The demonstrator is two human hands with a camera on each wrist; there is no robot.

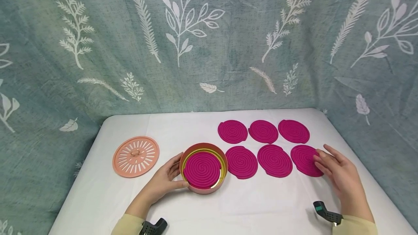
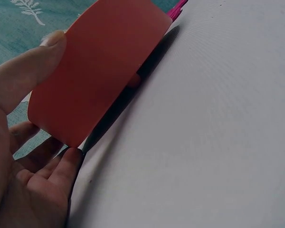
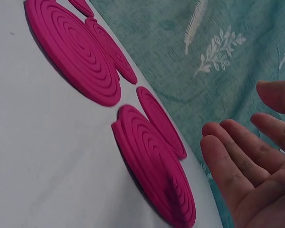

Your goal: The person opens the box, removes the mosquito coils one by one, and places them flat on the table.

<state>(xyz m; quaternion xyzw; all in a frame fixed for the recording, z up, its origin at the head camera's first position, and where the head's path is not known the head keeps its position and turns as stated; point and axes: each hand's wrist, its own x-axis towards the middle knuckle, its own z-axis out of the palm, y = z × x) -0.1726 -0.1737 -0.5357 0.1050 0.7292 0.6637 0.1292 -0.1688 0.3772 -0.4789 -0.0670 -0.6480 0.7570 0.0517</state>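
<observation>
My left hand (image 1: 166, 177) grips the side of a round salmon-pink mosquito coil box (image 1: 203, 191), its thumb at the near side and fingers round the far side. In the left wrist view the box's smooth outer wall (image 2: 99, 66) fills the hand. Inside its yellowish inner rim lies a magenta mosquito coil (image 1: 202, 169). At the right, my right hand (image 1: 339, 169) is over the edge of the front right coil (image 1: 305, 160). The right wrist view shows its fingers (image 3: 228, 166) extended, holding nothing, apart from the coil (image 3: 154, 166).
Several more magenta coils lie flat in two rows, such as the back middle one (image 1: 263, 132) and the front left one (image 1: 242, 162), beside the box. A slotted salmon-pink lid (image 1: 135, 169) lies at the left of the white table (image 1: 254, 206). A patterned curtain (image 1: 235, 46) hangs behind.
</observation>
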